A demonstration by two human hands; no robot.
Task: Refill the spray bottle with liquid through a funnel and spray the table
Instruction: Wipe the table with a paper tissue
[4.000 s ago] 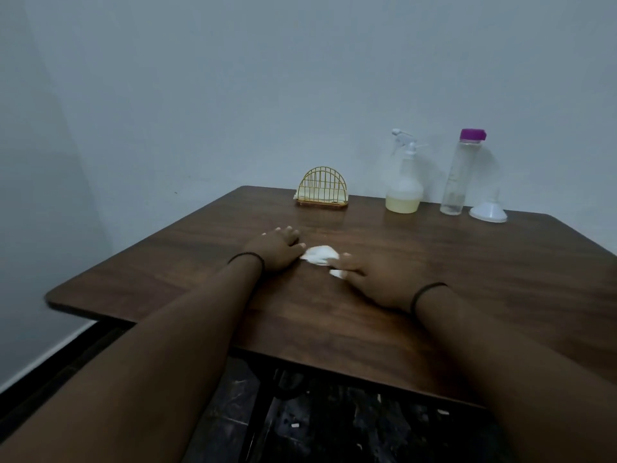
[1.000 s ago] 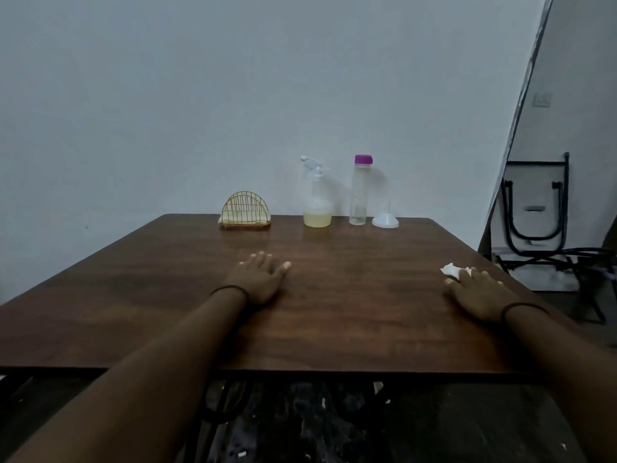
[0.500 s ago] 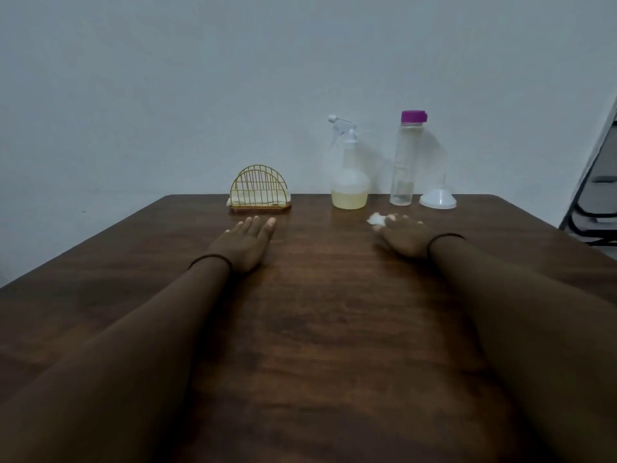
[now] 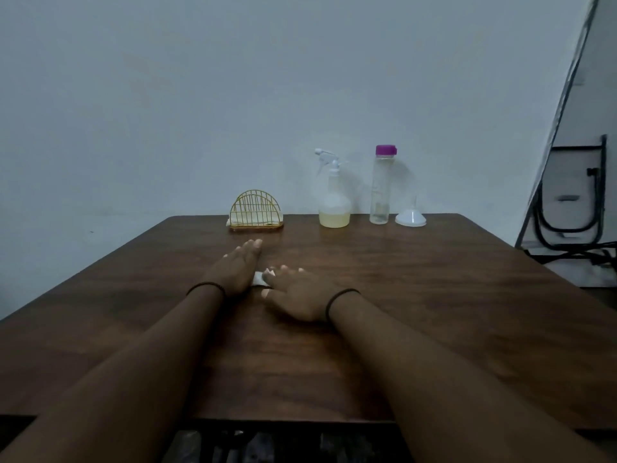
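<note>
Change: right hand (image 4: 297, 295) with the tissue (image 4: 258, 279) has slid from the far side to the middle, beside the left hand (image 4: 238, 267); wiping suggests refill and spraying are done.
Grip: right fingers flat, pressing tissue; left flat, holding nothing.
Sprayer (image 4: 334, 195): upright at surface (image 4: 434, 295) far edge, nozzle pointing left, bottle (image 4: 380, 185) and funnel (image 4: 410, 217) just right.

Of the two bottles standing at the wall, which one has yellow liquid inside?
The clear spray bottle with the white trigger head; its base holds pale yellow liquid. The tall clear bottle with the purple cap looks almost empty.
</note>
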